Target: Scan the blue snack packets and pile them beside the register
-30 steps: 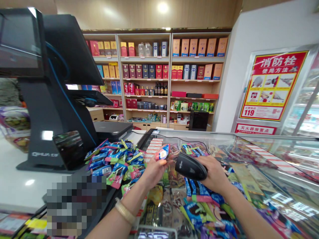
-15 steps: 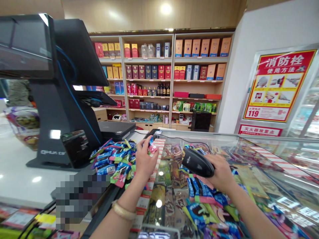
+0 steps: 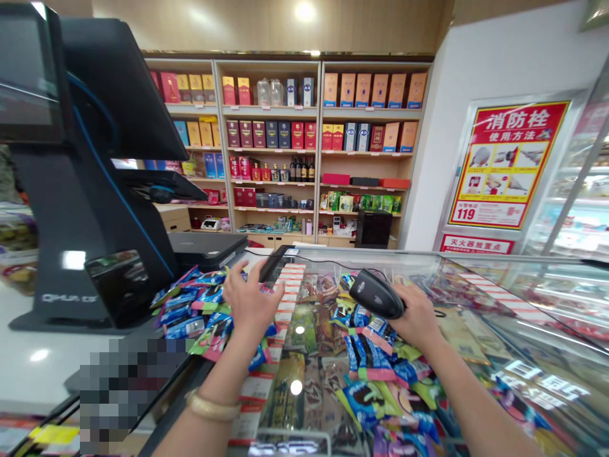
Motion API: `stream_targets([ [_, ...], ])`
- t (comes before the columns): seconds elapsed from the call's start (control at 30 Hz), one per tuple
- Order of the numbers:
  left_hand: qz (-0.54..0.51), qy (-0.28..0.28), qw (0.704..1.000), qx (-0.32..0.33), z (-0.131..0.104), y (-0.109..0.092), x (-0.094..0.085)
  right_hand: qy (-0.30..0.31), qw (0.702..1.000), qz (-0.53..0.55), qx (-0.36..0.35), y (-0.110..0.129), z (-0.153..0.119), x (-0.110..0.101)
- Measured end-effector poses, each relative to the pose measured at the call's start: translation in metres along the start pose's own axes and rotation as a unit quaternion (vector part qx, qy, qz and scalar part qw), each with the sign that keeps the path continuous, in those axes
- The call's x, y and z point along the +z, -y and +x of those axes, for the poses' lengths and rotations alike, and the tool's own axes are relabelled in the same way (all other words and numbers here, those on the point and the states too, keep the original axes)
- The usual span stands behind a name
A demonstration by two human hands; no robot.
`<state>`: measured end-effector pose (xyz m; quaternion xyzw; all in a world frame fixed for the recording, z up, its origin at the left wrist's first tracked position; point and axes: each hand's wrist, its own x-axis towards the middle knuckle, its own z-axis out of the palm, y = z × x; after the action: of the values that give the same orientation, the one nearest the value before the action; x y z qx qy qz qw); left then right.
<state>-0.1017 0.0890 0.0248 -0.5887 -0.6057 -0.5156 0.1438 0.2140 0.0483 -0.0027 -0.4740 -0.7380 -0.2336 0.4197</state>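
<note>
My right hand (image 3: pixel 417 319) is wrapped round the handle of a black barcode scanner (image 3: pixel 375 294), whose head points left. Below the scanner, a heap of blue, green and pink snack packets (image 3: pixel 368 355) lies on the glass counter top (image 3: pixel 301 304). My left hand (image 3: pixel 248 306) hovers at the right side of a second pile of similar packets (image 3: pixel 183 314). Its fingers are spread and curved, and no packet shows between them. Part of that pile is hidden behind the hand and wrist.
A black point-of-sale terminal (image 3: pixel 90 209) stands on the white counter at left, a flat black box (image 3: pixel 204 247) behind it. The scanner's thin cable runs across the glass. Beyond are shelves of boxed bottles (image 3: pixel 271 134) and a red wall poster (image 3: pixel 511 165).
My left hand has let go of the small packet it held and opened over the left pile. The right hand still holds the scanner. The view has turned slightly right.
</note>
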Motion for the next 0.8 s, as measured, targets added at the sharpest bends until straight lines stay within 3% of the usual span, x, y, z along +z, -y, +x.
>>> stream_targets([
  [0.03,-0.068,0.027,0.996,0.047,-0.005,-0.007,-0.001,0.001,1.0,-0.001,0.002,0.0,0.0,0.0],
  [0.1,-0.204,0.161,0.955,0.145,-0.018,-0.021,-0.002,-0.001,1.0,-0.006,0.005,0.001,0.0,0.001],
  [0.2,-0.281,0.399,0.833,0.259,-0.043,-0.04,-0.005,-0.009,1.0,-0.01,0.003,0.001,-0.001,0.001],
  [0.27,-0.278,0.479,0.775,0.306,-0.058,-0.049,-0.005,-0.008,1.0,-0.008,0.005,0.0,-0.001,0.001],
  [0.33,-0.265,0.516,0.744,0.331,-0.069,-0.054,-0.005,-0.001,1.0,-0.002,0.009,0.001,-0.001,0.001],
  [0.47,-0.222,0.555,0.718,0.356,-0.08,-0.057,-0.005,0.004,1.0,0.008,0.014,0.001,0.0,0.0],
  [0.67,-0.161,0.569,0.713,0.376,-0.09,-0.062,-0.01,0.002,1.0,0.008,0.01,0.001,0.0,0.0],
  [0.8,-0.239,0.584,0.701,0.334,-0.084,-0.06,-0.008,0.005,1.0,0.0,0.016,0.001,0.0,0.0],
])
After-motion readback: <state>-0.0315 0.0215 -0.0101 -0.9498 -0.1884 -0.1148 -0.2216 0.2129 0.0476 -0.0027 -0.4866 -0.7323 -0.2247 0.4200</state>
